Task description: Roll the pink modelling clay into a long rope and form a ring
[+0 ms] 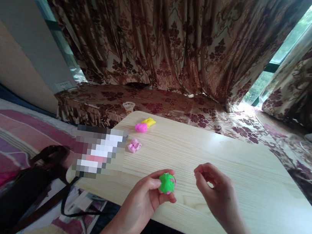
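Observation:
My left hand (pixel 144 196) grips a green clay ball (pixel 166 183) with small pink spots, held just above the near edge of a pale wooden table (pixel 224 169). My right hand (pixel 215 191) hovers beside the ball to its right, fingers curled and thumb pinched against the forefinger; whether a tiny bit sits in the pinch I cannot make out. Farther back on the table lie several small light-pink clay bits (pixel 134 145), a magenta clay lump (pixel 141 127) and a yellow clay piece (pixel 148 122).
A blurred-out flat item (pixel 98 157) lies at the table's left edge. A black strapped bag (pixel 26 188) rests on striped bedding at left. A small clear cup (pixel 128 107) stands behind the table on patterned fabric. Brown floral curtains (pixel 167 37) hang across the window.

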`<action>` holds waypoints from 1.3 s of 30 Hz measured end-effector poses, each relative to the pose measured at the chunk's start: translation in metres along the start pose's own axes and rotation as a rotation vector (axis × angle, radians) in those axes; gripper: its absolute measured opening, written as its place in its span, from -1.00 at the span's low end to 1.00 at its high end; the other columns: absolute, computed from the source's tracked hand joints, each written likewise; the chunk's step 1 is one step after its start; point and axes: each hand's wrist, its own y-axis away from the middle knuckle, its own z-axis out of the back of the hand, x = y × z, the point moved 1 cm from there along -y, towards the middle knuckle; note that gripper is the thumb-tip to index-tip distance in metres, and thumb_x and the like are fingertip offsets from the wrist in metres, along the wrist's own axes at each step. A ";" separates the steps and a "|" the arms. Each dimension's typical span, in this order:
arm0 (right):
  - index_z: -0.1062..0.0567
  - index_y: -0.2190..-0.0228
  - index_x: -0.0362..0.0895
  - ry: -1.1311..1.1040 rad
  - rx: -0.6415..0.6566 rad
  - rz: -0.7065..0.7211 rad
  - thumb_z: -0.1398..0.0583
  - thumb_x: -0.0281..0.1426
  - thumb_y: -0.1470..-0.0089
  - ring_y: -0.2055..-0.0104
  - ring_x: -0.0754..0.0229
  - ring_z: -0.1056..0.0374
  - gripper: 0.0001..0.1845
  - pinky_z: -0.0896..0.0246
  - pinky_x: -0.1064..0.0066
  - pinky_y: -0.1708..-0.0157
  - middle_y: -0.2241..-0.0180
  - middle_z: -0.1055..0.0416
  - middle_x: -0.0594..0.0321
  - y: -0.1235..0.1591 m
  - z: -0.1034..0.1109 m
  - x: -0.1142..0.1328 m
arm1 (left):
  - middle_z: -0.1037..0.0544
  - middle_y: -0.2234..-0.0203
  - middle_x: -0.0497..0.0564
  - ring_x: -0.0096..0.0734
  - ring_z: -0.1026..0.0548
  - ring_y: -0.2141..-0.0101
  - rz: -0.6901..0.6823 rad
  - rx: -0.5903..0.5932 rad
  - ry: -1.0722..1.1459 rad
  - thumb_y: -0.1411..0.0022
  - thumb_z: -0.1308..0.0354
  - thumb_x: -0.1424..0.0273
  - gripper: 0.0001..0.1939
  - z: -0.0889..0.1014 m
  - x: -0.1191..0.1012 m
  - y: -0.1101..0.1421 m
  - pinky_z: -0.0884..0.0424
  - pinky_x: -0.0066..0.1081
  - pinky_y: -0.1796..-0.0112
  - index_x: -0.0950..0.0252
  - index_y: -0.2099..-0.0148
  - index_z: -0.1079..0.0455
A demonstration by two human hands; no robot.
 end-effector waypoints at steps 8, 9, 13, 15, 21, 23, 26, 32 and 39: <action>-0.48 0.33 -0.08 -0.032 0.122 0.048 -0.11 -0.48 -0.13 0.33 0.23 -0.34 -0.86 -0.26 0.42 0.36 0.34 -0.41 0.25 0.010 -0.018 0.018 | -0.49 0.18 0.07 -0.38 -0.48 0.23 0.016 -0.078 0.080 -0.20 -0.12 0.41 -0.78 -0.005 0.004 -0.005 -0.39 -0.31 0.09 0.32 0.10 -0.41; -0.48 0.31 -0.07 -0.023 0.125 0.056 -0.11 -0.50 -0.13 0.33 0.24 -0.34 -0.85 -0.26 0.42 0.35 0.33 -0.40 0.26 0.010 -0.019 0.018 | -0.49 0.18 0.06 -0.39 -0.47 0.22 0.006 -0.087 0.065 -0.20 -0.12 0.41 -0.79 -0.006 0.004 -0.005 -0.40 -0.34 0.11 0.31 0.10 -0.41; -0.47 0.27 -0.06 0.027 0.136 0.085 -0.16 -0.50 -0.09 0.34 0.24 -0.33 -0.84 -0.26 0.40 0.34 0.31 -0.40 0.27 0.010 -0.018 0.017 | -0.49 0.20 0.04 -0.43 -0.45 0.21 -0.017 -0.119 0.004 -0.20 -0.13 0.41 -0.77 -0.007 0.005 -0.005 -0.41 -0.47 0.18 0.30 0.08 -0.39; -0.48 0.29 -0.07 0.058 0.130 0.085 -0.16 -0.48 -0.09 0.34 0.24 -0.33 -0.86 -0.26 0.40 0.33 0.33 -0.40 0.26 0.010 -0.016 0.016 | -0.48 0.20 0.04 -0.45 -0.44 0.20 -0.023 -0.126 0.001 -0.19 -0.14 0.42 -0.78 -0.007 0.007 -0.005 -0.39 -0.47 0.17 0.30 0.09 -0.40; -0.47 0.37 -0.09 0.184 0.142 0.126 -0.12 -0.51 -0.10 0.38 0.23 -0.31 -0.86 -0.23 0.39 0.37 0.40 -0.38 0.25 0.009 -0.018 0.019 | -0.48 0.21 0.04 -0.45 -0.43 0.21 -0.011 -0.105 0.025 -0.17 -0.17 0.45 -0.80 -0.006 0.010 -0.007 -0.37 -0.43 0.12 0.33 0.13 -0.42; -0.46 0.42 -0.11 0.212 0.129 0.126 -0.12 -0.53 -0.07 0.42 0.24 -0.29 -0.86 -0.21 0.40 0.40 0.45 -0.36 0.27 0.008 -0.019 0.018 | -0.49 0.23 0.05 -0.45 -0.43 0.23 0.012 -0.092 0.026 -0.17 -0.16 0.46 -0.82 -0.006 0.009 -0.007 -0.37 -0.45 0.14 0.34 0.14 -0.44; -0.42 0.46 -0.11 0.172 0.076 0.101 -0.13 -0.55 -0.03 0.45 0.26 -0.27 -0.88 -0.20 0.42 0.43 0.49 -0.33 0.30 0.004 -0.014 0.009 | -0.50 0.27 0.05 -0.46 -0.42 0.29 0.022 -0.083 0.014 -0.16 -0.13 0.47 -0.81 -0.005 0.006 -0.005 -0.38 -0.46 0.21 0.35 0.15 -0.46; -0.46 0.38 -0.09 -0.012 0.111 0.021 -0.12 -0.46 -0.12 0.39 0.27 -0.33 -0.89 -0.23 0.47 0.40 0.42 -0.39 0.31 -0.005 -0.002 0.005 | -0.51 0.29 0.06 -0.41 -0.41 0.27 -0.052 -0.072 -0.095 -0.07 -0.14 0.51 -0.70 -0.008 0.003 -0.001 -0.30 -0.46 0.20 0.35 0.09 -0.44; -0.49 0.29 -0.05 -0.020 0.258 0.012 -0.11 -0.47 -0.14 0.33 0.27 -0.35 -0.84 -0.24 0.45 0.32 0.34 -0.41 0.31 -0.001 -0.006 0.020 | -0.53 0.32 0.03 -0.28 -0.45 0.21 -0.164 -0.174 -0.308 -0.01 -0.21 0.50 -0.64 -0.017 0.001 -0.004 -0.30 -0.42 0.18 0.28 0.08 -0.41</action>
